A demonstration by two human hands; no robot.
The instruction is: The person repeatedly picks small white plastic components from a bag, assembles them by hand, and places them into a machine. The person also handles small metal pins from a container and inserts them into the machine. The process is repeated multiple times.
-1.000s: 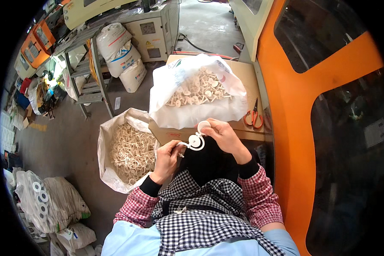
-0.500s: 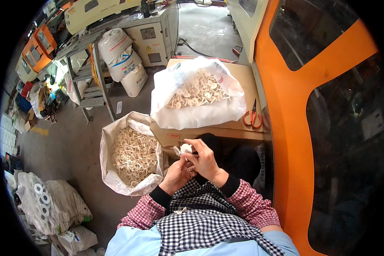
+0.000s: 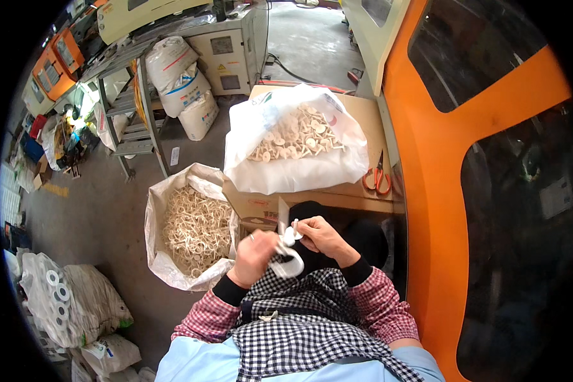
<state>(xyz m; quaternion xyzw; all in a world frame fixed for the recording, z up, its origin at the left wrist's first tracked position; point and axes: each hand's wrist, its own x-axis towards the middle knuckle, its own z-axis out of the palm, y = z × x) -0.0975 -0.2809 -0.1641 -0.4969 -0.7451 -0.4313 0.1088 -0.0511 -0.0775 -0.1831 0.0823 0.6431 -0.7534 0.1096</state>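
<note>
My right hand (image 3: 326, 240) pinches a small white plastic piece with a round disc (image 3: 290, 236) between thumb and fingers, in front of my lap. Close beside it is my left hand (image 3: 254, 256), blurred by motion, its fingers curled at the end of a curved white plastic strip (image 3: 290, 266). The strip hangs below the disc piece; whether the two are still joined I cannot make out. Beyond my hands, a white sack (image 3: 261, 175) lies open, full of disc-headed white pieces (image 3: 299, 137). To the left stands another open sack (image 3: 156, 248), filled with curly white plastic strips (image 3: 197, 229).
Red-handled cutters (image 3: 377, 180) lie on the cardboard surface (image 3: 363, 127) right of the white sack. An orange machine (image 3: 436, 254) borders my right side. Stacked full sacks (image 3: 188, 89) and a metal step stand (image 3: 134, 121) are at far left; bagged white rings (image 3: 60, 299) sit at near left.
My hands have drawn apart from being close together around the white piece. The right has moved right with the disc piece; a curved strip now shows by my blurred left hand.
</note>
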